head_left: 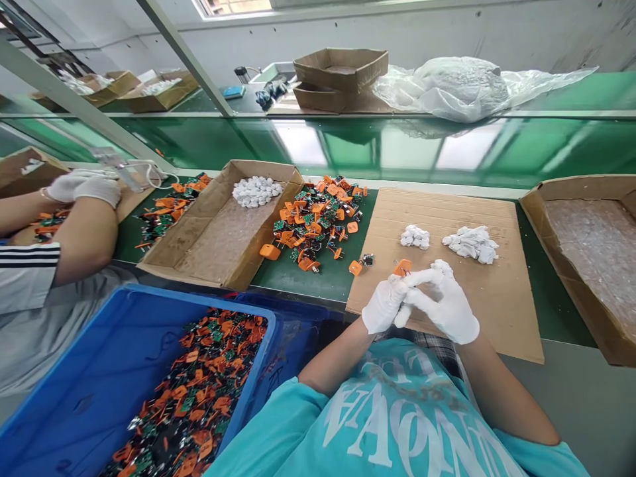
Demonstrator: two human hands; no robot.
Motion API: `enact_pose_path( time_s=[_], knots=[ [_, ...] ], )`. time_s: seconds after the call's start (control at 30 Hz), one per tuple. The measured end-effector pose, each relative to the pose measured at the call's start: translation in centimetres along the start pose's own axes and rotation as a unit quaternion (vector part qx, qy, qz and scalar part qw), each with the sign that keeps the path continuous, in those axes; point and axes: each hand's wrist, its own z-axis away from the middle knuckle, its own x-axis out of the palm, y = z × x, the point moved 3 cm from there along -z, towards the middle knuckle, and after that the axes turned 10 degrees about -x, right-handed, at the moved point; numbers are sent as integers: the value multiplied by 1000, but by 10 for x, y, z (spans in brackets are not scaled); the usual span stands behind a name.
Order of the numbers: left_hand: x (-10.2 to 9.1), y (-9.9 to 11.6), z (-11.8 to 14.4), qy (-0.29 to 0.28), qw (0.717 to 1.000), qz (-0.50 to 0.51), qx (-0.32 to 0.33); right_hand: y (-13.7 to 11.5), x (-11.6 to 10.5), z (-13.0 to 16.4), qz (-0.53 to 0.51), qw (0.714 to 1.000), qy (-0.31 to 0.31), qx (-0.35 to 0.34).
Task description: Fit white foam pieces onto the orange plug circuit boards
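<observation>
Both of my hands wear white gloves and meet above the front of a cardboard sheet (447,205). My left hand (383,306) is closed on a small circuit board assembly with an orange cap (402,267); only the cap shows clearly above the fingers. My right hand (451,310) reaches across to it, its fingers bent and touching the left fingertips. Whatever the right fingers pinch is hidden. Beyond the hands, a small white putty-like clump (415,236) and a larger white clump (470,244) lie on the cardboard. Another orange-capped assembly (356,267) rests at the sheet's left edge.
Left of the cardboard spreads a pile of orange-capped circuit boards (320,218). Beside it stands a cardboard tray (199,232) holding white lumps (256,191). A blue bin (99,371) of similar boards is lower left. Another tray (571,258) stands right. A co-worker's gloved hands (89,187) are far left.
</observation>
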Motion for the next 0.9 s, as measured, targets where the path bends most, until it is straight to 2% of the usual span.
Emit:
enact_pose_path(
  time_s=[0.1, 0.23, 0.33, 0.4, 0.5, 0.6, 0.73, 0.8, 0.9],
  knots=[
    [2, -1, 3, -24, 999, 28, 0, -1, 1, 0, 15, 999, 0, -32],
    [3, 5, 3, -46, 995, 92, -13, -1, -7, 5, 110, 989, 38, -89],
    [2, 10, 0, -33, 988, 148, -1, 0, -15, 11, 152, 978, 90, -113],
    [0, 14, 0, 5, 987, 159, 14, 1, -15, 15, 180, 967, 95, -151],
    [-3, 22, 6, 59, 991, 111, 37, 1, -10, 16, 233, 947, 80, -206],
    [-5, 31, 12, 54, 996, 36, 67, -1, -7, 16, 231, 938, 82, -245],
    [-7, 38, 14, 30, 995, -1, 91, -2, -6, 13, 165, 965, 80, -188],
    [-7, 40, 13, 29, 995, -16, 92, -2, -5, 12, 168, 964, 88, -184],
    [-7, 38, 12, 34, 995, -20, 90, -4, -4, 12, 209, 949, 90, -220]
  ],
)
